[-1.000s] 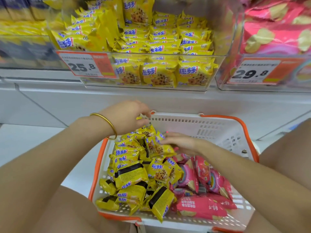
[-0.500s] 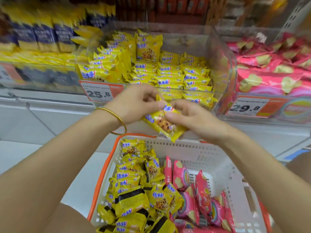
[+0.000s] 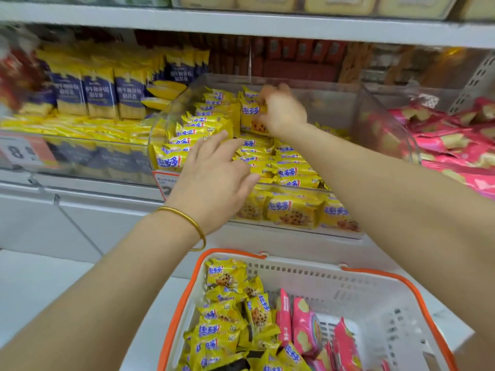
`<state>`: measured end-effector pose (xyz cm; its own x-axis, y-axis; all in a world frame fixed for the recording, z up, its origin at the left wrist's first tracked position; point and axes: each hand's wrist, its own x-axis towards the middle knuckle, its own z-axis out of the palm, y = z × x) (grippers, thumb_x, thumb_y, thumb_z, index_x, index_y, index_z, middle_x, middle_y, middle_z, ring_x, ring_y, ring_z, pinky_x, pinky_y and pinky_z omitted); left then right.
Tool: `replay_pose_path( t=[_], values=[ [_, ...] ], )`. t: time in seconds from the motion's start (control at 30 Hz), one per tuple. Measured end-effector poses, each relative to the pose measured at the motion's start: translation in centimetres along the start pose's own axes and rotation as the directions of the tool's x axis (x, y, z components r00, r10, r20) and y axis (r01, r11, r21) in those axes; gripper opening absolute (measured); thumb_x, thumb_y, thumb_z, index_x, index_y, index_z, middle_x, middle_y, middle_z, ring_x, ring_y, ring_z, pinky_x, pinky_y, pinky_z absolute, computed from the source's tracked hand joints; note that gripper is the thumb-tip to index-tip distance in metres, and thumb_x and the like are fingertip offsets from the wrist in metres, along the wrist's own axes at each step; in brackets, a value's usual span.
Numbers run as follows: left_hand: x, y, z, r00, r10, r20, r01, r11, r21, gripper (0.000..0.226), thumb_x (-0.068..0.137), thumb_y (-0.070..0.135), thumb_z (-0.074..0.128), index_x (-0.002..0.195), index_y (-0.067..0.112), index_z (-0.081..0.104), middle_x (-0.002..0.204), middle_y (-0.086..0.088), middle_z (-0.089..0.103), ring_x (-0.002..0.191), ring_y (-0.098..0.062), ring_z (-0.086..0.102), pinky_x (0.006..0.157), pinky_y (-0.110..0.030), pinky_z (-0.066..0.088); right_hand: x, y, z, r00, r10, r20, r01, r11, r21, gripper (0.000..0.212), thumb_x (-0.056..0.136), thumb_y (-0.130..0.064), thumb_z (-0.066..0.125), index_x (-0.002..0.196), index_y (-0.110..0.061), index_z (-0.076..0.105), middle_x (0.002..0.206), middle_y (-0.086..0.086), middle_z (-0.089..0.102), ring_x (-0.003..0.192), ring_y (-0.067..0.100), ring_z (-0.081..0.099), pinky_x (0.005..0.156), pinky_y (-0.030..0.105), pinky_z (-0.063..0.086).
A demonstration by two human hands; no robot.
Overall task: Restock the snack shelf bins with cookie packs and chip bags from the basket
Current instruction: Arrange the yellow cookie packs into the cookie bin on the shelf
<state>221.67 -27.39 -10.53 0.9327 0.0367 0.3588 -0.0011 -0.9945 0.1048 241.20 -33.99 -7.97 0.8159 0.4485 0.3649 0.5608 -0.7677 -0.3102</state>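
My right hand reaches into the back of the clear cookie bin and pinches a yellow cookie pack, held upright against the other packs. With its fingers spread, my left hand lies on the yellow packs at the bin's front; a gold bangle is on that wrist. Below, the white basket with an orange rim holds several yellow cookie packs on its left and pink chip bags on its right.
A clear bin of pink chip bags stands to the right of the cookie bin. To the left is a bin with blue-and-yellow packs. An upper shelf edge runs overhead. Price tags hang on the bin fronts.
Both hands rose from the basket with a yellow cookie pack. My right hand now has it deep in the bin, while my left hand has let go and lies on the front packs.
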Motion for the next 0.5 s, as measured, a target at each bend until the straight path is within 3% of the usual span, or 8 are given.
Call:
replay_pose_path(
  t=[0.13,0.3,0.37,0.5],
  values=[
    [0.0,0.2,0.0,1.000,-0.026,0.006,0.026,0.999,-0.037,0.058,0.086,0.050,0.024,0.091,0.016,0.072,0.143,-0.003,0.044,0.141,-0.028,0.020,0.113,-0.047,0.009,0.7,0.1,1.8,0.999,-0.044,-0.015,0.044,0.999,-0.002,0.038,0.088,-0.028,0.064,0.122,-0.017,0.054,0.133,0.016,0.035,0.115,0.035,0.048,0.090,0.040,0.047],
    [0.1,0.2,-0.1,1.000,-0.012,0.011,0.013,0.999,-0.037,0.055,0.086,0.047,0.026,0.093,0.016,0.072,0.143,-0.003,0.044,0.141,-0.027,0.019,0.113,-0.046,0.008,0.2,0.3,1.0,0.992,-0.100,0.074,0.110,0.984,-0.141,0.051,0.086,-0.037,0.064,0.134,-0.032,0.048,0.138,0.011,0.036,0.129,0.032,0.033,0.096,0.041,0.040],
    [0.0,-0.1,0.1,1.000,-0.001,-0.005,0.001,0.999,-0.035,0.053,0.087,0.047,0.030,0.089,0.015,0.072,0.138,-0.006,0.050,0.139,-0.031,0.026,0.112,-0.049,0.013,0.1,0.3,0.1,0.990,-0.100,0.102,0.115,0.981,-0.157,0.055,0.084,-0.038,0.066,0.136,-0.035,0.046,0.137,0.008,0.038,0.130,0.031,0.031,0.098,0.040,0.039],
    [-0.3,0.0,-0.2,0.988,0.083,-0.132,-0.083,0.997,0.009,0.046,0.087,0.043,0.034,0.081,0.015,0.070,0.119,-0.008,0.062,0.119,-0.036,0.048,0.099,-0.055,0.035,-1.5,0.0,-2.8,0.991,-0.120,0.054,0.126,0.985,-0.122,0.050,0.085,-0.021,0.064,0.133,-0.024,0.049,0.133,0.010,0.044,0.123,0.032,0.040,0.095,0.041,0.043]
  ],
)
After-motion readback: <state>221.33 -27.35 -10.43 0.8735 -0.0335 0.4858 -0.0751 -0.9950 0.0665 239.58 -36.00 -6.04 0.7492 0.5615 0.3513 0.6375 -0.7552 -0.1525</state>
